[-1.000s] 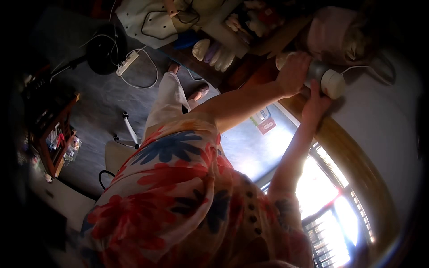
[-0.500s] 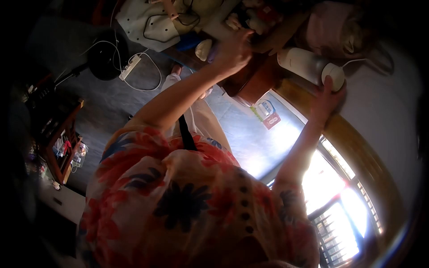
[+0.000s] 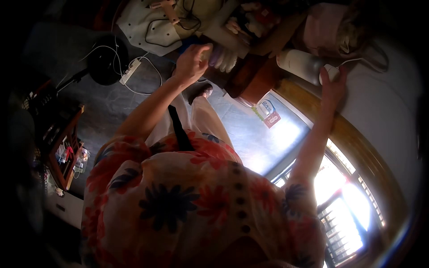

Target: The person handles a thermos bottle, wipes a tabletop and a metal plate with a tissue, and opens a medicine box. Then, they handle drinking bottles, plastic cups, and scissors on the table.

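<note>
My left hand (image 3: 191,66) is closed around a small pale object (image 3: 206,53), mostly covered by the fingers, so its kind does not show. Right beside it lie a purple item (image 3: 216,57) and a whitish bumpy item (image 3: 229,61). My right hand (image 3: 333,87) grips a white rounded piece (image 3: 329,73) with a white cord (image 3: 353,60) leading off it. That piece is at the end of a white and grey cylindrical container (image 3: 297,63), which lies on its side; I cannot tell whether the two are joined.
A pink hair dryer-like item (image 3: 168,10) and a black cable rest on a dotted white cover (image 3: 149,33). A power strip (image 3: 130,71) and a round black base (image 3: 107,62) are on the floor. A brown wooden edge (image 3: 357,143) curves along the right.
My left hand has moved left and down and now holds the pale object. My right hand has tilted the white piece, whose round face showed before.
</note>
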A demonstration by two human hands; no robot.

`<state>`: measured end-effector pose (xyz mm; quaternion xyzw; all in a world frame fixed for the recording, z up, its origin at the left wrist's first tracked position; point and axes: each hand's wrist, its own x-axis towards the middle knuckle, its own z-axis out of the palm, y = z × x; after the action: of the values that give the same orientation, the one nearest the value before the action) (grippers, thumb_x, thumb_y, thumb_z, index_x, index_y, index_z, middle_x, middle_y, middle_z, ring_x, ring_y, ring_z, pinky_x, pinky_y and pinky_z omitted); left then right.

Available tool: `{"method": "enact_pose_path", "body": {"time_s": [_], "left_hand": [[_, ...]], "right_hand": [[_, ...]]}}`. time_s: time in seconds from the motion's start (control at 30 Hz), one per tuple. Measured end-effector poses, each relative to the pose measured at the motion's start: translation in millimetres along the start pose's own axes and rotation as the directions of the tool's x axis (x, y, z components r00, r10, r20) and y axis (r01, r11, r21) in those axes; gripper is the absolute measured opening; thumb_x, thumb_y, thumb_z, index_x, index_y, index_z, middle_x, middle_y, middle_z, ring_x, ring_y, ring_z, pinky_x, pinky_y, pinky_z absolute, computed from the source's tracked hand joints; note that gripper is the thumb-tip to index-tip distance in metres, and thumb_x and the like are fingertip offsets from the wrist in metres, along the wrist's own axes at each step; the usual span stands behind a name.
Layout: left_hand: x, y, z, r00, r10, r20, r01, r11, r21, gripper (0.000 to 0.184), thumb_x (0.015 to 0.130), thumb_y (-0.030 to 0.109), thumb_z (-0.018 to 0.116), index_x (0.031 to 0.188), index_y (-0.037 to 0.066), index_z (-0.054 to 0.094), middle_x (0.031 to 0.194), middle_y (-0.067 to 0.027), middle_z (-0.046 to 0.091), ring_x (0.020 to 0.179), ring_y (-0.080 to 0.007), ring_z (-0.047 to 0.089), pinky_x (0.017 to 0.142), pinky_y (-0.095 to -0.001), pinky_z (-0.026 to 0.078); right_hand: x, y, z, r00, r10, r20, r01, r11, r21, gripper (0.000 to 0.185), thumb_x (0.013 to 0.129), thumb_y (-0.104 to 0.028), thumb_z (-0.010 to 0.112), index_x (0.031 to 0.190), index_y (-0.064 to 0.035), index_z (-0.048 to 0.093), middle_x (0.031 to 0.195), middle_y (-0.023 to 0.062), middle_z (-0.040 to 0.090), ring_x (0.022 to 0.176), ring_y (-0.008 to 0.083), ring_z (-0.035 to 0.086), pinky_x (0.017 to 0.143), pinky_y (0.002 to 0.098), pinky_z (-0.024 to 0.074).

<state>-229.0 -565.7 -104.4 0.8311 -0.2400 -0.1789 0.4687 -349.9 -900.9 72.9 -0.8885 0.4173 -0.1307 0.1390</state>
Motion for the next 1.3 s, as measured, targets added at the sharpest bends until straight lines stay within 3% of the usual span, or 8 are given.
{"method": "enact_pose_path", "body": {"time_s": [0.4, 0.57, 0.83, 0.93, 1.0, 1.1, 1.2, 1.3], "left_hand": [[-65.7, -86.8, -58.9, 0.991, -0.130, -0.028, 0.133, 0.960, 0.247, 0.032, 0.070, 0.013, 0.062, 0.102, 0.009, 0.057, 0.099, -0.0118, 0.057, 0.084, -0.0307, 0.057, 0.072, -0.0384, 0.047], [-157.3, -113.5, -90.8, 0.897, -0.430, -0.101, 0.439, 0.845, 0.305, 0.034, 0.070, 0.017, 0.062, 0.103, 0.010, 0.058, 0.098, -0.0119, 0.059, 0.089, -0.0318, 0.057, 0.077, -0.0400, 0.046], [-409.1, -165.1, -95.6, 0.418, -0.860, -0.292, 0.908, 0.402, 0.117, 0.037, 0.065, 0.018, 0.064, 0.100, 0.007, 0.061, 0.100, -0.0146, 0.062, 0.095, -0.0276, 0.059, 0.083, -0.0354, 0.046], [-485.1, -146.2, -84.8, 0.104, -0.945, -0.310, 0.984, 0.144, -0.108, 0.032, 0.065, 0.019, 0.065, 0.095, 0.007, 0.062, 0.099, -0.0144, 0.062, 0.096, -0.0280, 0.058, 0.082, -0.0354, 0.046], [-546.6, -167.4, -59.3, 0.063, -0.915, -0.399, 0.974, 0.143, -0.174, 0.028, 0.065, 0.020, 0.065, 0.090, 0.007, 0.062, 0.097, -0.0139, 0.062, 0.095, -0.0283, 0.058, 0.082, -0.0355, 0.046], [-586.1, -166.6, -37.6, -0.076, -0.908, -0.411, 0.936, 0.076, -0.342, 0.022, 0.065, 0.019, 0.066, 0.084, 0.009, 0.061, 0.095, -0.0134, 0.062, 0.094, -0.0287, 0.058, 0.082, -0.0360, 0.046], [-593.4, -143.6, -41.1, -0.161, -0.925, -0.344, 0.896, 0.010, -0.445, 0.021, 0.065, 0.018, 0.066, 0.084, 0.010, 0.061, 0.095, -0.0134, 0.062, 0.094, -0.0291, 0.058, 0.082, -0.0364, 0.046], [-622.8, -168.9, -35.3, -0.182, -0.937, -0.299, 0.883, -0.021, -0.469, 0.026, 0.065, 0.020, 0.066, 0.089, 0.010, 0.062, 0.097, -0.0131, 0.062, 0.095, -0.0291, 0.058, 0.082, -0.0367, 0.046]], "right_hand": [[8.5, 12.8, -4.0, 0.992, -0.100, 0.078, 0.111, 0.981, -0.156, 0.073, 0.064, -0.037, 0.074, 0.122, -0.0035, 0.045, 0.120, 0.0192, 0.048, 0.109, 0.0313, 0.048, 0.090, 0.0369, 0.0401], [2.6, 2.9, -4.4, 0.990, 0.044, 0.131, -0.021, 0.985, -0.171, 0.080, 0.066, -0.043, 0.071, 0.129, -0.0069, 0.037, 0.128, 0.0198, 0.043, 0.116, 0.0331, 0.044, 0.094, 0.0374, 0.0374], [39.9, 32.3, -2.0, 0.911, -0.366, 0.190, 0.389, 0.916, -0.101, 0.079, 0.071, -0.043, 0.067, 0.132, -0.0045, 0.035, 0.131, 0.0187, 0.040, 0.120, 0.0325, 0.038, 0.096, 0.0389, 0.0347], [24.9, -9.7, -16.4, 0.889, -0.432, 0.153, 0.451, 0.884, -0.123, 0.064, 0.075, -0.035, 0.065, 0.126, -0.0024, 0.043, 0.126, 0.0181, 0.045, 0.114, 0.0322, 0.045, 0.095, 0.0385, 0.0360], [-7.5, -48.2, -5.6, 0.771, -0.612, 0.175, 0.627, 0.778, -0.042, 0.057, 0.076, -0.029, 0.064, 0.122, -0.0017, 0.046, 0.121, 0.0164, 0.049, 0.108, 0.0299, 0.048, 0.091, 0.0363, 0.0386], [-86.7, -108.8, 58.6, 0.603, -0.664, 0.442, 0.566, 0.746, 0.350, 0.047, 0.077, -0.020, 0.063, 0.117, -0.0005, 0.049, 0.112, 0.0127, 0.053, 0.096, 0.0237, 0.054, 0.083, 0.0313, 0.0426], [-208.8, -188.9, 110.9, 0.267, -0.697, 0.666, 0.612, 0.656, 0.441, 0.043, 0.072, -0.008, 0.064, 0.113, -0.0037, 0.052, 0.104, 0.0082, 0.057, 0.087, 0.0178, 0.056, 0.078, 0.0287, 0.0448], [-326.3, -268.3, 134.0, -0.107, -0.772, 0.627, 0.647, 0.425, 0.633, 0.037, 0.072, -0.011, 0.063, 0.107, -0.0038, 0.056, 0.100, 0.0107, 0.059, 0.084, 0.0208, 0.058, 0.076, 0.0301, 0.0466]]}}
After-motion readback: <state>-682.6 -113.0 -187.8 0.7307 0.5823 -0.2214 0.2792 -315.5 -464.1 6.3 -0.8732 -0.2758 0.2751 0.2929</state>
